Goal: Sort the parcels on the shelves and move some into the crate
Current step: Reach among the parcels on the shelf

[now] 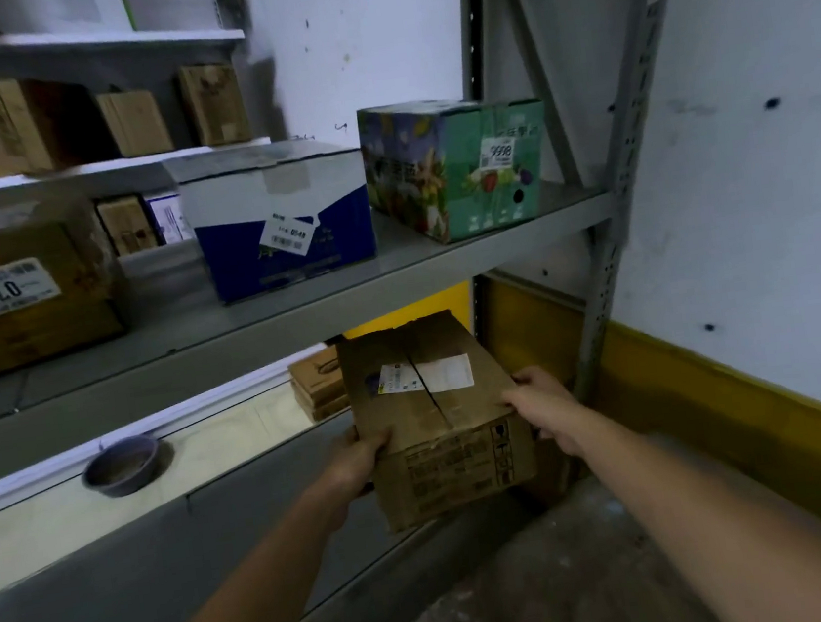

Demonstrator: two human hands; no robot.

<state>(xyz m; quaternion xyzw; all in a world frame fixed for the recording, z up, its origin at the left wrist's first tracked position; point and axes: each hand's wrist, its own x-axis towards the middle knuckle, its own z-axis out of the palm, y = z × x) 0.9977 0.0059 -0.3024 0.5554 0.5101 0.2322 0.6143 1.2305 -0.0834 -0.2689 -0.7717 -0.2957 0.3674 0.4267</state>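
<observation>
1. Head view: the brown parcel (431,411) sits at lower centre of the frame. It is held at the front of the lower shelf (244,491), with its near end sticking out past the shelf lip toward the camera.
2. Grip: both hands are grasping it. The left hand (364,453) curls round the near left corner. The right hand (539,408) clasps the right edge a little farther back, thumb on top.
3. Key relation: the parcel's long axis runs away from the person, from bottom centre up toward the yellow panel (530,332) behind it. The hands therefore sit on either long side near the front end, and most of the length reaches ahead of the grip.
4. Both hands look about equally close, the left slightly nearer the camera.
5. Clearance: the middle shelf (294,304), carrying the blue-and-white box (278,218) and the green printed box (452,166), hangs just above the parcel's far end. A straight pull toward the person likely comes before any lift.
6. No crate is in view, so I cannot tell which way it lies.
</observation>
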